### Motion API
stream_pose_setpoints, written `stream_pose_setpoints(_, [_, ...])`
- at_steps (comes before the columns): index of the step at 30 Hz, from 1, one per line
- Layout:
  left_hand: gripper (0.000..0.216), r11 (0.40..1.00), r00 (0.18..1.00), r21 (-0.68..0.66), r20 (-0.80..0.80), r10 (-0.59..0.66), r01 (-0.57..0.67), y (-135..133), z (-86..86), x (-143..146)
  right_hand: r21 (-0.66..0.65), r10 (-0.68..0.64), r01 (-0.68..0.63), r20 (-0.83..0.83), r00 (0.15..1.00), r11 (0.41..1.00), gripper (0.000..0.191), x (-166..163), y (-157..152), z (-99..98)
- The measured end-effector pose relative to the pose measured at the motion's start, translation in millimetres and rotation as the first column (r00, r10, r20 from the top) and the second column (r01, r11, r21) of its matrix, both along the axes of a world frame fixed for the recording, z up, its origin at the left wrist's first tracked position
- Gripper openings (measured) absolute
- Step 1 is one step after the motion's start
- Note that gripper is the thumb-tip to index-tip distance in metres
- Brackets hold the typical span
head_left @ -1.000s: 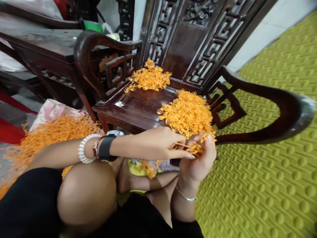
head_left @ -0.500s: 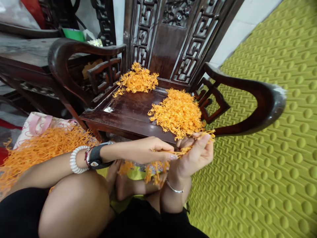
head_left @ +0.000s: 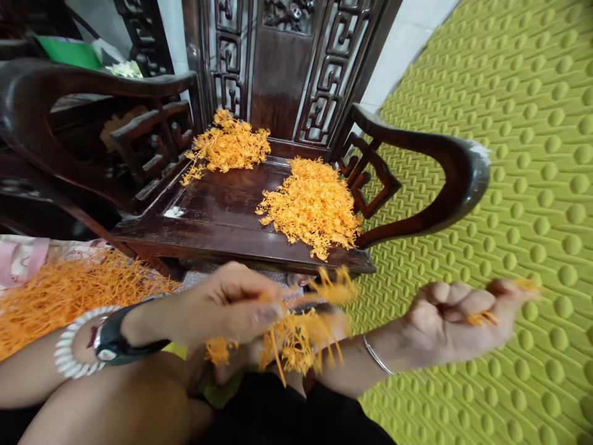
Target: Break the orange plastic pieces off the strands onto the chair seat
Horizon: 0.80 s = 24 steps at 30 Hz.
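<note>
My left hand (head_left: 227, 303), with a watch and a bead bracelet at the wrist, is closed on a bunch of orange strands (head_left: 291, 340) that hangs over my lap. Out to the right, over the mat, my right hand (head_left: 458, 321) is curled round a few orange strands (head_left: 482, 318); it is blurred by motion. In front of me stands a dark carved wooden chair (head_left: 222, 228). Two piles of orange strands lie on its seat, one at the back left (head_left: 227, 145) and a larger one at the front right (head_left: 310, 204).
A big loose heap of orange strands (head_left: 69, 290) lies on the floor at my left, by a pink bag (head_left: 23, 259). A green bumpy mat (head_left: 509, 185) covers the floor on the right. The chair's curved arm (head_left: 445, 179) juts toward my right hand.
My hands have come apart: the right hand swung out to the right with a few strands, while the left kept the bunch. The view shifted, so the chair sits further left.
</note>
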<state>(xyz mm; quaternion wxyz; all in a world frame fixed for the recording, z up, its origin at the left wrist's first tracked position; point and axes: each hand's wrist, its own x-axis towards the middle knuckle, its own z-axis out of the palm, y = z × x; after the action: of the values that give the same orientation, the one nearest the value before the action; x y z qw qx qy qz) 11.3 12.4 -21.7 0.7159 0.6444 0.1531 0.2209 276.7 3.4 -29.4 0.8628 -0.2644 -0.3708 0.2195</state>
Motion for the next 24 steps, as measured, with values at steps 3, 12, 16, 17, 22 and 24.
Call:
stream_pose_setpoints(3, [0.037, 0.962, 0.964, -0.128, 0.084, 0.254, -0.242, 2, 2.1, -8, -0.048, -0.002, 0.006, 0.088, 0.996, 0.999, 0.018, -5, 15, -0.6])
stream_pose_setpoints(12, [0.034, 0.867, 0.878, -0.239, 0.094, 0.470, -0.438, 8, 2.5, -20, -0.100, 0.153, 0.637, 0.988, -0.029, 0.764, 0.031, -64, 187, -17.9])
stream_pose_setpoints(16, [0.034, 0.860, 0.869, -0.208, 0.074, 0.488, -0.466, 7, 1.7, -27, -0.077, 0.236, 0.641, 0.957, -0.166, 0.764, 0.024, -60, 219, -29.7])
stream_pose_setpoints(17, [0.034, 0.860, 0.866, -0.196, 0.078, 0.493, -0.472, 8, 1.5, -27, -0.078, 0.249, 0.635, 0.951, -0.183, 0.768, 0.025, -60, 220, -32.1])
stream_pose_setpoints(22, [0.034, 0.867, 0.868, -0.133, 0.066, 0.491, -0.480, 10, 1.2, -27, -0.107, 0.294, 0.612, 0.931, -0.214, 0.784, 0.031, -64, 215, -33.8])
stream_pose_setpoints(24, [0.034, 0.878, 0.880, -0.119, 0.055, 0.472, -0.463, 10, 0.5, -26, -0.104, 0.264, 0.580, 0.944, -0.198, 0.808, 0.031, -66, 209, -29.0])
